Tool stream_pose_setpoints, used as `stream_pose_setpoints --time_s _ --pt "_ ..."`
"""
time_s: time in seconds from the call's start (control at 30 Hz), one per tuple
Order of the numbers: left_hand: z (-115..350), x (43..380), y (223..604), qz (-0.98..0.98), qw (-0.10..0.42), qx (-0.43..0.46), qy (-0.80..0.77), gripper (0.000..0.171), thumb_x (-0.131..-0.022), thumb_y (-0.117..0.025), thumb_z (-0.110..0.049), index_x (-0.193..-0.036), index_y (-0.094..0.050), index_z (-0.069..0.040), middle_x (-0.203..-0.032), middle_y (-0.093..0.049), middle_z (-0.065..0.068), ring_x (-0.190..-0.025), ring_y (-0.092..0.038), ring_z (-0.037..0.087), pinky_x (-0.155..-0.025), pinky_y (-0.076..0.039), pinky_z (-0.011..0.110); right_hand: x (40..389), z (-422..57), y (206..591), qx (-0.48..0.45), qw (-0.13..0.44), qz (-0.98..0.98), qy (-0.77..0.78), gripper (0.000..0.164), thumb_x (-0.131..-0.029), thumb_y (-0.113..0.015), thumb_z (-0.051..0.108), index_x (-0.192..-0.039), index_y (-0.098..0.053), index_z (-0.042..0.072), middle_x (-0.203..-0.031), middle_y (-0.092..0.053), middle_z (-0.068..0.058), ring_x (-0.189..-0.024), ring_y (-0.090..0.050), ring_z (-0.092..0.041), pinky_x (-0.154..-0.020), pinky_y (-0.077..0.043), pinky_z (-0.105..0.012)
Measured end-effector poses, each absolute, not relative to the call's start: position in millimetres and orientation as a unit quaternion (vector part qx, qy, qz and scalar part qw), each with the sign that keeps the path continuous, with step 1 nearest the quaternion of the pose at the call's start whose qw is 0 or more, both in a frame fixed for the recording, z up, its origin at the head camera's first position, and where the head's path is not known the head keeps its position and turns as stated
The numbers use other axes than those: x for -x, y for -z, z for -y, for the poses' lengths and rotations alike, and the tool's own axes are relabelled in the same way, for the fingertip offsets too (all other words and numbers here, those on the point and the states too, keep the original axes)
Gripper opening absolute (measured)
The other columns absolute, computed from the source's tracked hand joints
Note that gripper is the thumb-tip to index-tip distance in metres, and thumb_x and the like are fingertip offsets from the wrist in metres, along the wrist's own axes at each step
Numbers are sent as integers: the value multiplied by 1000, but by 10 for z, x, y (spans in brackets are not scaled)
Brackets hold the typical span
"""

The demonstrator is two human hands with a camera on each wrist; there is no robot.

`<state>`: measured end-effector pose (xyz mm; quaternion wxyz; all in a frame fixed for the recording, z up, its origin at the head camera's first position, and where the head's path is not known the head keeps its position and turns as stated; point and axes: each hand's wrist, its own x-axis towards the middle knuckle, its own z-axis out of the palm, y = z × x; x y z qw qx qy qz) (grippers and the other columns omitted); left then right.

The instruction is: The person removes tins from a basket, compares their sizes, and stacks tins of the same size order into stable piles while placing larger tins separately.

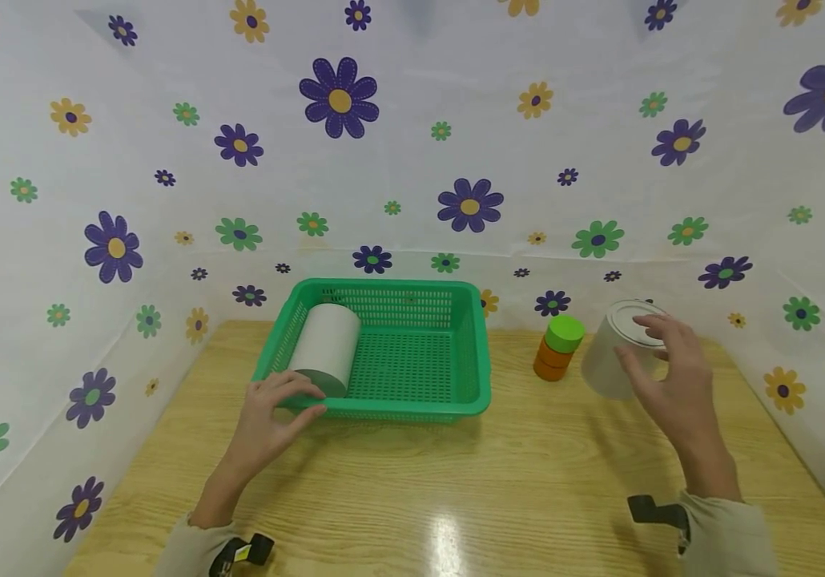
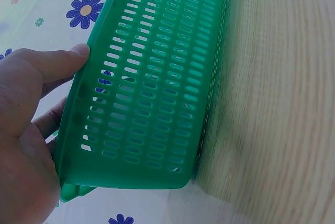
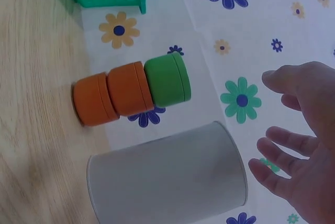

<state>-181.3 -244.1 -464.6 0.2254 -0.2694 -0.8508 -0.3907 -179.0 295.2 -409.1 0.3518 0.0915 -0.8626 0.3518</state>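
Note:
My left hand (image 1: 266, 418) grips the front left rim of a green plastic basket (image 1: 472, 405). In the left wrist view the thumb (image 2: 78, 51) lies on the rim's near side, with fingers over the far side, partly hidden. Inside the basket's left part lies a white cylindrical can (image 1: 326, 340) on its side. My right hand (image 1: 678, 390) hovers at the top of a second white can (image 1: 610, 361), which stands upright. Its fingers are spread and relaxed around nothing, apart from the can's top in the right wrist view.
Between the basket and the standing can is an orange container with a green lid (image 1: 565, 332). The wooden table (image 1: 412, 489) ends at the back against a white cloth (image 1: 412, 168) printed with flowers, which also rises at both sides.

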Motion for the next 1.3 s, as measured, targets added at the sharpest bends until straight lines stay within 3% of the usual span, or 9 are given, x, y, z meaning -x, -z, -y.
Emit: stream_pose_setpoints --time_s 0.47,0.93,1.03,1.3 --pt "2448 1816 4625 850 231 267 390 28 -78 -89 -7 -96 -75 -23 -105 -69 -8 -104 -58 17 -84 -24 41 1792 -2624 4097 -154 310 868 -355 52 -86 -79 -2 -134 -60 1 -129 -64 -15 -115 -60 -34 -92 -38 -9" --pt "2442 1837 4612 841 249 279 390 26 -78 -88 -7 -96 -76 -22 -102 -70 -7 -99 -60 20 -81 -25 42 1769 -2334 4066 -214 306 859 -350 56 -81 -82 -6 -131 -59 -2 -128 -63 -14 -112 -60 -33 -94 -38 -11" --pt "2440 1838 4610 842 249 279 389 27 -78 -88 -7 -96 -76 -22 -102 -70 -7 -100 -60 20 -82 -25 43 1764 -2245 4067 -221 304 862 -339 56 -81 -83 -3 -131 -59 -1 -127 -63 -14 -112 -60 -32 -94 -41 -16" --pt "2429 1820 4624 843 249 274 390 27 -77 -89 -5 -95 -76 -19 -101 -71 -5 -100 -60 21 -83 -26 43 1804 -1956 4085 -231 278 870 -334 57 -85 -83 7 -137 -58 5 -134 -60 -10 -119 -58 -29 -97 -47 -45"
